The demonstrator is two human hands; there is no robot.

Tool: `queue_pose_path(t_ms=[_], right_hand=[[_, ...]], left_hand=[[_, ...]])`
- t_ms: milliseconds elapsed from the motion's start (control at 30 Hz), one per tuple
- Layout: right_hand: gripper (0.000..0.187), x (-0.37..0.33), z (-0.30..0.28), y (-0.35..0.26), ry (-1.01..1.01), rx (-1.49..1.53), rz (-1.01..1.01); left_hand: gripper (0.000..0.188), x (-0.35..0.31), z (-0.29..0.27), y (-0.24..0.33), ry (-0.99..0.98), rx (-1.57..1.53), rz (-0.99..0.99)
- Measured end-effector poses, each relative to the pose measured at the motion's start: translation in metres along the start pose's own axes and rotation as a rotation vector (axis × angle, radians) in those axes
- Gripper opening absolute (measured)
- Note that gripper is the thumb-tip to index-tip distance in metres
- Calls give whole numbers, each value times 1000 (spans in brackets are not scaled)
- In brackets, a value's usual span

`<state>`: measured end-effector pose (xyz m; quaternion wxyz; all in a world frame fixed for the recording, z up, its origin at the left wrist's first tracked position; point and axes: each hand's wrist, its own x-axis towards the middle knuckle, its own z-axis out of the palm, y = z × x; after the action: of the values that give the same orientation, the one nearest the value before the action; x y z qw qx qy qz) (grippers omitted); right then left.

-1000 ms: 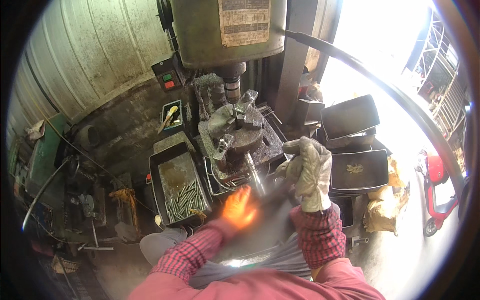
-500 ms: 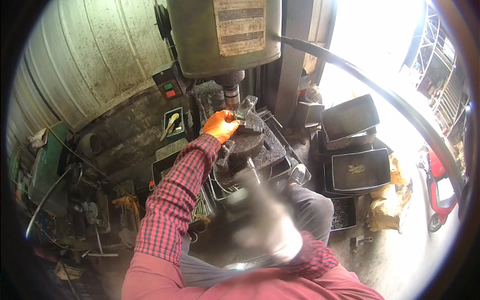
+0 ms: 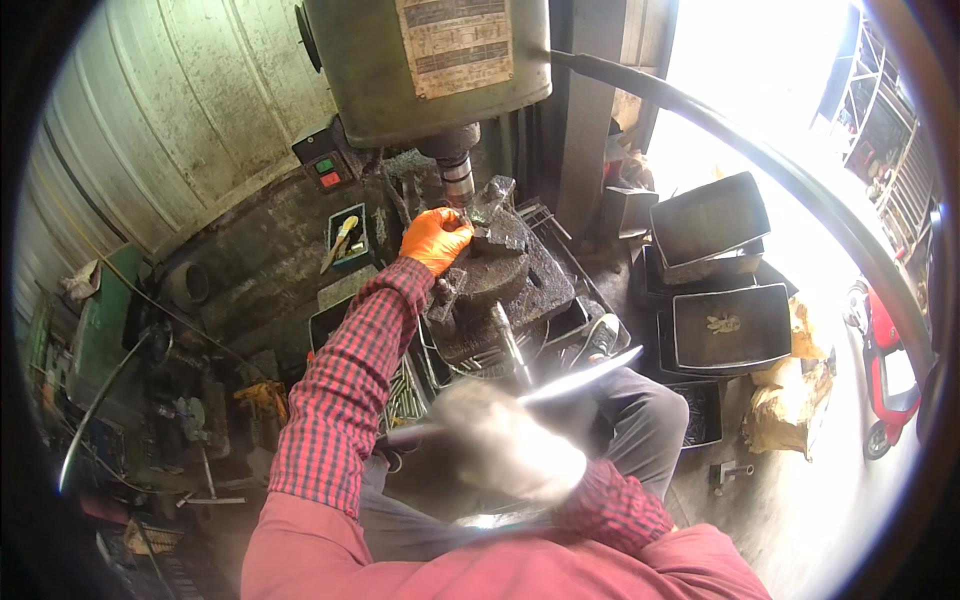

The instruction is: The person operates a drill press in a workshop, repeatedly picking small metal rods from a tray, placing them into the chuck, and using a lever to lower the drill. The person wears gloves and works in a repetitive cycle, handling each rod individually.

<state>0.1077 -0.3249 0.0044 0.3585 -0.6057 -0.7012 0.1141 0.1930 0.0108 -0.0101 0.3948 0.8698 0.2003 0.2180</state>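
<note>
My left hand [image 3: 435, 242], in an orange glove, is closed at the jaws of a dark, grimy machine vise [image 3: 497, 240], its fingertips pinched together. What they hold there is hidden. Just above sits the spindle [image 3: 457, 180] of a green-grey drilling machine [image 3: 430, 115]. From the vise a metal screw rod [image 3: 512, 345] runs toward me, and a long bright crossbar [image 3: 585, 378] slants across its near end. My right hand [image 3: 515, 445], in a pale glove, overlaps the crossbar and is smeared by motion, so its grip is unclear.
Black trays [image 3: 732, 330] are stacked at the right, one with a glove inside. A thick black hose [image 3: 740, 125] arches overhead. Left of the vise are a small tray with a brush [image 3: 343, 238] and a switch box [image 3: 324, 165]. Metal rods [image 3: 405, 395] lie below the vise.
My right hand has shifted slightly left and lower. The long crossbar now shows on both sides of it. My left hand stays at the vise; the whole view has shifted a little.
</note>
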Motion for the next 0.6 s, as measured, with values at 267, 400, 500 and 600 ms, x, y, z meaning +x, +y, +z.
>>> queue_pose_path(t_ms=[267, 400, 500, 600], right_hand=[[47, -99, -30, 45, 194, 45, 425], [52, -116, -59, 13, 299, 396, 808], [49, -111, -68, -11, 395, 375, 627], [47, -109, -63, -14, 331, 621, 698]], left_hand=[[11, -3, -17, -22, 348, -811, -97], [14, -29, -32, -25, 236, -797, -239], [15, -38, -33, -23, 195, -778, -278], [24, -34, -28, -23, 226, -854, -225]])
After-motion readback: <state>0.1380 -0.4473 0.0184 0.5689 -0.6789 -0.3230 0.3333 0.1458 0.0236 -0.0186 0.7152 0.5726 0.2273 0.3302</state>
